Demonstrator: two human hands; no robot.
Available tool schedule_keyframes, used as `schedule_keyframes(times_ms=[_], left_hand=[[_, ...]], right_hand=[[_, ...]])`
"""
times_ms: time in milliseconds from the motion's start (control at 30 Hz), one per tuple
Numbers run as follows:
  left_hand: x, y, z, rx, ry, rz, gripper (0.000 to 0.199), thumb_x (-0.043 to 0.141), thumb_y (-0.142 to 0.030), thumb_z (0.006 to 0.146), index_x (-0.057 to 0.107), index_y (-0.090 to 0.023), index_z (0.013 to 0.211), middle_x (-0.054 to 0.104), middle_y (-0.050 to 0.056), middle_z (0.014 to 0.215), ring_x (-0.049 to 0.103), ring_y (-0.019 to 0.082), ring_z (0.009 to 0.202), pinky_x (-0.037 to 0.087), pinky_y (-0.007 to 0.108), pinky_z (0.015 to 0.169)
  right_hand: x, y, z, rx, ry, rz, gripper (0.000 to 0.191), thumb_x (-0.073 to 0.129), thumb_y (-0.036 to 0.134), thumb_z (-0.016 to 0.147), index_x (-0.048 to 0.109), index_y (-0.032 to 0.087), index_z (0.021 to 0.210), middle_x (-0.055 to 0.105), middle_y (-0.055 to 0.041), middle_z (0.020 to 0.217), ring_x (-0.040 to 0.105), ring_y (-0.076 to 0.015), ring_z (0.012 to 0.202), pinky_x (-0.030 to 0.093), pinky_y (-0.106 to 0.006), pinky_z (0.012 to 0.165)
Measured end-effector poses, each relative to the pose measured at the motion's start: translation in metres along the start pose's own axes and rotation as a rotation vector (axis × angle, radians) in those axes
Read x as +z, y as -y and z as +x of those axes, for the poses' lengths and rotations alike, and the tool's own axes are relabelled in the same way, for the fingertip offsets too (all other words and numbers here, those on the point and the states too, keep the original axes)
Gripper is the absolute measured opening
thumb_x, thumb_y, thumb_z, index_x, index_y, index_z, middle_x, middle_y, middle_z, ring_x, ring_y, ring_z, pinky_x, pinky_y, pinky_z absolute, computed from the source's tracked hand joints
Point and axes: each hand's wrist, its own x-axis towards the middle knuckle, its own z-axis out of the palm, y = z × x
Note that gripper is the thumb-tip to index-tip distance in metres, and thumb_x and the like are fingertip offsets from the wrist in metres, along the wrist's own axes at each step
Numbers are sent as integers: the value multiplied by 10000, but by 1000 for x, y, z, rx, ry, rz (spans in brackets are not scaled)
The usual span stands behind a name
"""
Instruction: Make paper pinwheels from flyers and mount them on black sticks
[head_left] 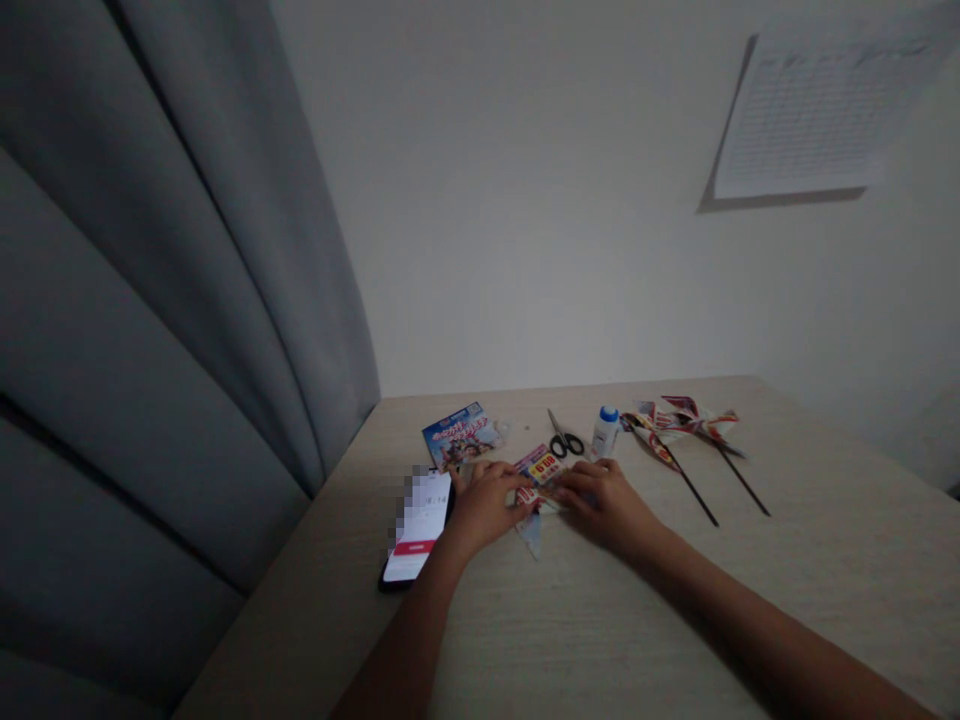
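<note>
Two hands, left hand (486,505) and right hand (604,503), had fingers narrowly curled, pressing the printed paper (541,466) on the wooden table (510,640); scissors (566,443) lay just beyond, before a pale wall (525,200)

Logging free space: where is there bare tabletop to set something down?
The tabletop is bare between the forearms, nearer the person than both hands, and right of the pinwheels. It is crowded around the left hand and right hand: phone, printed paper, scissors, blue-capped bottle.
</note>
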Motion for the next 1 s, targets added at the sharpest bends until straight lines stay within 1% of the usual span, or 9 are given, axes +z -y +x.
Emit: schedule_keyframes(times_ms=[67, 167, 300, 433, 500, 600, 767, 867, 1000], left_hand=[[1, 0, 0, 4, 16, -4, 327, 649, -478, 857, 681, -434, 1180, 619, 2, 1315, 410, 307, 1299, 1, 713, 1133], [1, -1, 1, -2, 45, 7, 282, 617, -436, 889, 687, -460, 1161, 585, -20, 1371, 368, 305, 1343, 0, 700, 1138], [2, -3, 2, -20, 19, 27, 280, 622, -390, 890, 691, -479, 1146, 536, -4, 1375, 369, 293, 1348, 73, 665, 1149], [3, -5, 4, -41, -36, -25, 324, 609, -334, 902, 661, -495, 1178, 605, -1, 1232, 457, 266, 1262, 92, 695, 1128], [3, -6, 5, -46, -58, -60, 302, 578, -317, 923, 672, -450, 1176, 632, 4, 1205, 484, 257, 1241, 115, 681, 1134], [3, -9, 4, -35, -67, -94, 238, 570, -359, 930, 709, -381, 1122, 647, 20, 1214, 497, 258, 1240, 129, 646, 1153], [3, -12, -2, 48, -35, -88, 163, 638, -456, 886, 741, -446, 1012, 630, -9, 1245, 461, 275, 1271, -11, 719, 1127], [4, -10, -3, 57, 0, -61, 153, 664, -425, 874, 743, -446, 1004, 600, -10, 1308, 408, 292, 1324, -82, 751, 1095], [5, -6, 0, 71, 39, -32, 233, 666, -328, 882, 722, -470, 1057, 572, -20, 1367, 362, 297, 1370, -111, 771, 1074]], right_hand=[[-6, -7, 0, 26, -133, -2, 300, 457, 357, 1000, 710, 239, 1111, 710, -70, 1021, 624, -204, 940, 363, -384, 911], [-17, -21, -2, 114, -407, -87, 287, 469, 359, 980, 720, 226, 1021, 689, -71, 969, 612, -224, 924, 360, -402, 908], [-27, -40, -4, 227, -557, -172, 260, 521, 353, 934, 739, 242, 1025, 614, -83, 983, 581, -252, 958, 389, -420, 888], [-24, -53, -3, 238, -526, -182, 264, 551, 326, 900, 761, 272, 1051, 570, -113, 1148, 547, -288, 1075, 415, -463, 929], [-20, -57, -2, 213, -465, -181, 284, 539, 302, 903, 757, 285, 1084, 564, -112, 1239, 530, -303, 1148, 413, -487, 966], [-15, -60, -1, 185, -397, -188, 323, 515, 280, 920, 738, 288, 1153, 582, -117, 1267, 519, -311, 1204, 410, -504, 1002], [-12, -62, 0, 174, -355, -184, 376, 493, 239, 928, 695, 290, 1242, 596, -124, 1253, 547, -309, 1170, 437, -504, 993], [-11, -63, 0, 142, -385, -182, 402, 488, 184, 914, 697, 297, 1238, 602, -125, 1221, 550, -306, 1160, 444, -512, 986], [-10, -65, 0, 54, -468, -143, 484, 449, 85, 882, 691, 312, 1235, 596, -114, 1193, 549, -289, 1154, 460, -509, 971]])
